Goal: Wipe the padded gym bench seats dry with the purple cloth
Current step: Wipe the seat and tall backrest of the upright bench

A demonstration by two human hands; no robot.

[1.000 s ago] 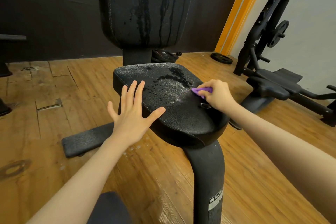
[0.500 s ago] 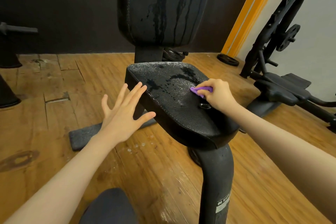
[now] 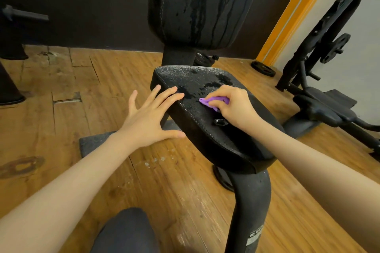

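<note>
A black padded seat [image 3: 207, 129] stands on a curved post in the middle of the view, beaded with water at its far end. Behind it rises the upright back pad [image 3: 205, 4], streaked with wet runs. My right hand [image 3: 234, 107] grips a bunched purple cloth [image 3: 213, 101] and presses it onto the middle of the seat. With straight, spread fingers my left hand [image 3: 151, 117] touches the seat's left edge. Most of the cloth is hidden under my right fingers.
Wooden floor [image 3: 82, 80] with cracked boards and water drops surrounds the bench. The bench's base foot [image 3: 92, 144] lies on the floor to the left. Another black gym machine [image 3: 329, 96] stands at the right, with a weight plate [image 3: 263, 69] by the orange wall trim.
My right hand has slid the cloth leftward toward the seat's middle. My left hand left the seat, then came back with its fingertips on the left edge. The view shifted left.
</note>
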